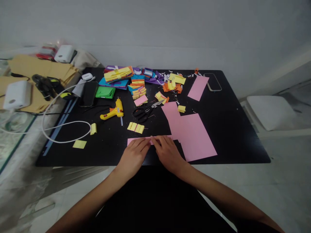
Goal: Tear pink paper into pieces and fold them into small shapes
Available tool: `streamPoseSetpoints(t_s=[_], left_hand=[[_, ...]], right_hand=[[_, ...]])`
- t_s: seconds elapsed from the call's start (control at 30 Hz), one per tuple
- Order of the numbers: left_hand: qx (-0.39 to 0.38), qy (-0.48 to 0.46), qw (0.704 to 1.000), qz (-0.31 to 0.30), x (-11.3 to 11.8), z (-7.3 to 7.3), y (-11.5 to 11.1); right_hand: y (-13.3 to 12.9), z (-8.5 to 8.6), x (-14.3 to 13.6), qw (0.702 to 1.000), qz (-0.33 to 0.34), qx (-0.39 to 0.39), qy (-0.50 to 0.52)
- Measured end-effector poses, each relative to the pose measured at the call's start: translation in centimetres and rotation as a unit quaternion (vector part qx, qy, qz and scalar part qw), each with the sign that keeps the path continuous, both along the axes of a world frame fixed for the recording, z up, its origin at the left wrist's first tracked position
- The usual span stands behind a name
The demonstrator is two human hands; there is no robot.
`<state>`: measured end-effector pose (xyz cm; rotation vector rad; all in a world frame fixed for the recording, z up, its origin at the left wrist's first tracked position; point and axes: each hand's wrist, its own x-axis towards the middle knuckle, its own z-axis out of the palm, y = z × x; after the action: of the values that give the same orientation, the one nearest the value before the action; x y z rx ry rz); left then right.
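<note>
A narrow folded strip of pink paper (130,141) lies along the near edge of the black table. My left hand (135,153) presses on its left half, fingers together. My right hand (169,154) grips the right half, and both thumbs and index fingers almost meet at the middle. The fingers hide much of the strip. Larger pink paper sheets (194,136) lie right beside my right hand. Just beyond my hands are a pleated yellow paper piece (135,127) and black-handled scissors (145,113) with their blades pointing right.
A yellow glue gun (114,111) rests left of the scissors. Folded coloured papers (119,75) and scraps (172,85) cover the back. A white cable (65,141) loops over the left side near a dark phone (88,94). Another phone (214,82) lies back right.
</note>
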<state>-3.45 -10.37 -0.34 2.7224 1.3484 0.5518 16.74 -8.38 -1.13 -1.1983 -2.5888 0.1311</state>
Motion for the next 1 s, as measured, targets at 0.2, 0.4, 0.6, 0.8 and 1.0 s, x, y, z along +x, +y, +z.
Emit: streamPoseSetpoints(t_s=[0.2, 0.4, 0.6, 0.8, 1.0], left_hand=[[-0.020, -0.005, 0.999, 0.025, 0.4, -0.4, -0.5], [-0.023, 0.020, 0.999, 0.041, 1.1, -0.1, -0.8], [-0.028, 0.078, 0.993, 0.086, 2.6, 0.4, -0.9], [-0.036, 0.092, 0.986, 0.133, 3.4, 0.2, -1.3], [-0.024, 0.115, 0.978, 0.172, 0.7, 0.4, -2.0]], right_hand=[[0.0, 0.3, 0.9, 0.998, -0.047, -0.020, 0.024], [0.0, 0.4, 3.3, 0.993, -0.106, -0.008, 0.050], [-0.2, 0.5, 4.1, 0.991, -0.134, -0.008, 0.027], [-0.2, 0.6, 4.0, 0.990, -0.138, -0.010, 0.025], [-0.2, 0.5, 4.1, 0.990, -0.139, -0.002, 0.032]])
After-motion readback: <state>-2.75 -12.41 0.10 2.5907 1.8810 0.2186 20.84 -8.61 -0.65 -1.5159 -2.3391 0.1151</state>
